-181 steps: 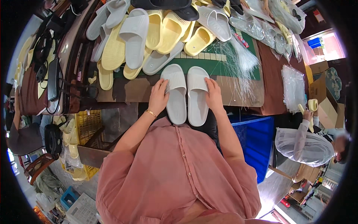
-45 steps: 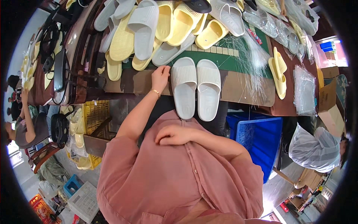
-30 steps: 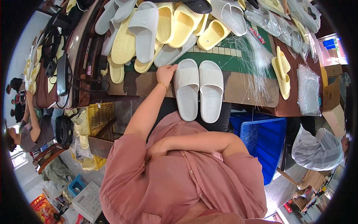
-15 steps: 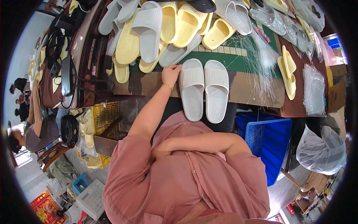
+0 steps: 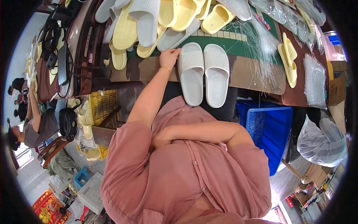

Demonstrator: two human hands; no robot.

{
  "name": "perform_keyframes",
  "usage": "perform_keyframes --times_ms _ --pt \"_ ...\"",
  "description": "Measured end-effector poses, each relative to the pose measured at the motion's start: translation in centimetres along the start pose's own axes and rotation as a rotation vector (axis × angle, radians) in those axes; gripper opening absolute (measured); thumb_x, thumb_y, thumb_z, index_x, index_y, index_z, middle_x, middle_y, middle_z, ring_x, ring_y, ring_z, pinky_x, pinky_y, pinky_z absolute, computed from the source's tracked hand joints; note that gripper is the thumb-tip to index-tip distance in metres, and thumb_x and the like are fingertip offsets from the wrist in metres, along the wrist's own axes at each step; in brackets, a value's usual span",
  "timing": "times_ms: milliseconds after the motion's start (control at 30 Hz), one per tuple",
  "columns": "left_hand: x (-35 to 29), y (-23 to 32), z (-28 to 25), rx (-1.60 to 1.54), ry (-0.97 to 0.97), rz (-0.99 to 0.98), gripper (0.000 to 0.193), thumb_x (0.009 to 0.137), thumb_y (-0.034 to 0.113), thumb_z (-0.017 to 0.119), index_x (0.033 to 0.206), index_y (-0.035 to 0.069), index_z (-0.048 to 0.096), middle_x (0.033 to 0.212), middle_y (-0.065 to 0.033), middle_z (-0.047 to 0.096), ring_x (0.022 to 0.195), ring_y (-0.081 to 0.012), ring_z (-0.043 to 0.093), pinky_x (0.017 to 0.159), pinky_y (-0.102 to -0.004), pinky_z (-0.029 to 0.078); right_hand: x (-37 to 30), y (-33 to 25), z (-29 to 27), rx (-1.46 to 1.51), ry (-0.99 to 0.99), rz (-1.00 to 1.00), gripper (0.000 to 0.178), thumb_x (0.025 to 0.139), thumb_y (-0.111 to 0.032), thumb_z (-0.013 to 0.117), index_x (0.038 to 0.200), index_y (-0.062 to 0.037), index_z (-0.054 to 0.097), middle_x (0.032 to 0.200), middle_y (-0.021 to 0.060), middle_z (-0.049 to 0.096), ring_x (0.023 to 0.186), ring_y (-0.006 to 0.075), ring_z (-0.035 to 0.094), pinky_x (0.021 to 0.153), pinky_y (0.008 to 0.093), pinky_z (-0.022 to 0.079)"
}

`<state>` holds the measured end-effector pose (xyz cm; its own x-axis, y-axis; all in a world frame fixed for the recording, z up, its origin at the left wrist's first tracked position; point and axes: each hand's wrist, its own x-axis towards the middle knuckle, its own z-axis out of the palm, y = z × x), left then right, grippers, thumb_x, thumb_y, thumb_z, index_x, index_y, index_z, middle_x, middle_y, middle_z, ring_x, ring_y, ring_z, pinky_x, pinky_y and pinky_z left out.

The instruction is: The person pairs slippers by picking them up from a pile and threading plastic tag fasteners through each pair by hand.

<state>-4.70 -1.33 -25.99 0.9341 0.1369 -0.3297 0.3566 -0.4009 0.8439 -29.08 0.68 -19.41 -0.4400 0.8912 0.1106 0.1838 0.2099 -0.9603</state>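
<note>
Fabric of a pink button-front shirt (image 5: 186, 175) fills the nearest part of the view. The right hand (image 5: 161, 139) lies folded across it against the chest, with the forearm running level; its fingers are tucked under the left upper arm, so their state cannot be told

The left hand (image 5: 169, 58) reaches forward over the table edge. Its fingers lie loosely together and rest on the outer edge of the left slipper of a pale grey pair (image 5: 203, 74); nothing is pinched. A thin gold bracelet (image 5: 166, 68) circles the wrist

The pair is moulded foam with a matte finish, broad ribbed straps and rounded heels. Both slippers lie side by side, touching, soles down, heels overhanging the near edge of the brown worktable (image 5: 253, 76)

A green cutting mat (image 5: 238, 44) lies just beyond, with a bundle of clear plastic fastener strands (image 5: 261, 41) spread over it. To the right, a yellow pair (image 5: 288, 59) stands on edge, next to clear plastic bags (image 5: 315, 80)

A heap of yellow and grey slippers (image 5: 149, 22) covers the far end of the table. Below the table on the right stands a blue plastic bin (image 5: 270, 128), and on the left a yellow crate (image 5: 100, 108)
</note>
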Motion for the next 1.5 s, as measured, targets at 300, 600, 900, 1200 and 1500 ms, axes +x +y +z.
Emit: perform_keyframes --times_ms 300,600,900,1200,1500 --pt "-0.6 0.1 -0.8 -0.131 -0.056 -0.015 0.029 0.078 0.029 0.069 0.086 0.000 0.070 0.062 -0.0039 0.062 0.047 -0.0105 0.053 0.045 -0.0257 0.044 -1.8 -4.1 0.8 0.254 0.209 0.152 0.046 0.085 -0.029 0.053 0.118 0.0030 0.055 0.121 0.0209 0.055 0.106 0.0295 0.056 0.088 0.0367 0.043" --pt "-0.3 -0.1 -1.1 -0.154 -0.098 -0.079 0.029 0.077 0.027 0.070 0.086 -0.001 0.070 0.064 -0.0047 0.061 0.050 -0.0112 0.055 0.047 -0.0250 0.047 -3.0 -7.4 -1.2 0.154 0.121 0.210 0.040 0.086 -0.028 0.052 0.113 0.0007 0.059 0.115 0.0211 0.059 0.100 0.0303 0.058 0.083 0.0375 0.045" --pt "-0.9 0.9 -0.7 -0.177 -0.123 -0.062 0.031 0.077 0.028 0.072 0.085 -0.002 0.067 0.065 -0.0031 0.059 0.050 -0.0095 0.052 0.046 -0.0235 0.044 -10.9 -7.2 -2.2 0.241 0.747 0.006 0.022 0.084 -0.018 0.059 0.086 0.0030 0.063 0.087 0.0148 0.064 0.081 0.0229 0.061 0.072 0.0337 0.047" --pt "-0.7 0.2 -1.2 -0.222 -0.100 -0.084 0.030 0.078 0.028 0.070 0.087 -0.001 0.069 0.068 -0.0036 0.061 0.053 -0.0098 0.052 0.049 -0.0237 0.044 -26.2 -5.0 -5.2 0.216 2.046 0.522 0.013 0.084 -0.011 0.058 0.092 -0.0017 0.064 0.077 0.0006 0.062 0.065 0.0079 0.055 0.061 0.0223 0.045" --pt "-0.3 0.0 -0.5 -0.097 -0.011 0.008 0.030 0.075 0.028 0.070 0.085 -0.001 0.070 0.067 -0.0087 0.067 0.054 -0.0146 0.062 0.054 -0.0277 0.050 -37.7 0.1 -6.9 -0.328 2.016 1.645 0.038 0.078 -0.037 0.058 0.097 -0.0049 0.067 0.092 0.0172 0.067 0.089 0.0346 0.063 0.078 0.0433 0.050"
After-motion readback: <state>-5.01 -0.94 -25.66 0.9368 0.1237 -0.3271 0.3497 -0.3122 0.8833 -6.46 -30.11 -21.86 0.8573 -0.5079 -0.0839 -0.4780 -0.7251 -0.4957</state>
